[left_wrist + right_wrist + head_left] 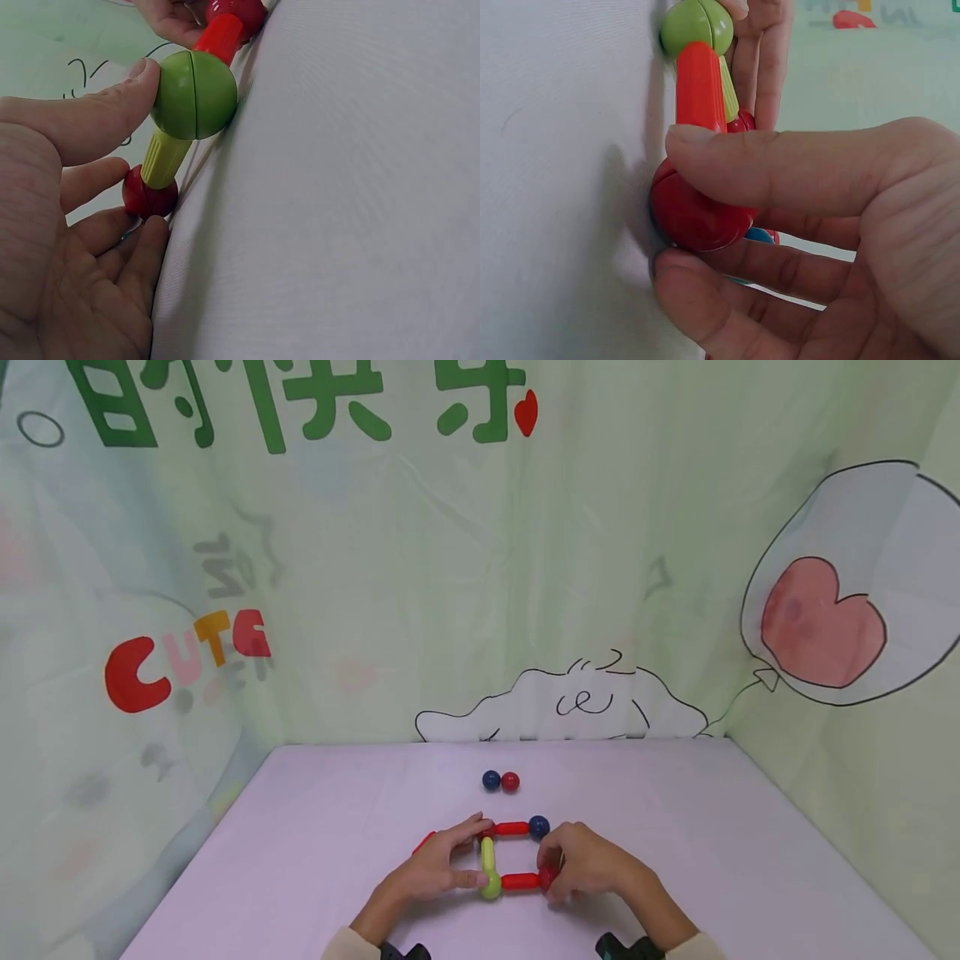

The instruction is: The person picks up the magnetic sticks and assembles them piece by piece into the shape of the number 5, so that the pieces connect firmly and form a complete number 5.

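Note:
A ball-and-stick toy frame lies on the table, open on its right side. My left hand (431, 867) spans its left side: the thumb presses the green ball (195, 95), and fingers touch a dark red ball (146, 196) at the far corner. Between those balls runs a yellow-green rod (487, 853). With thumb and fingers my right hand (592, 860) grips another red ball (701, 214) at the near right corner. A red rod (521, 882) joins it to the green ball. On the far side, a second red rod (513, 829) leads to a blue ball (539, 827).
Farther back on the table (360, 785), a loose blue ball (491, 781) and a red ball (511, 782) sit side by side. A red piece (424, 842) shows partly behind my left hand. A printed curtain (450, 568) hangs along the table's back edge.

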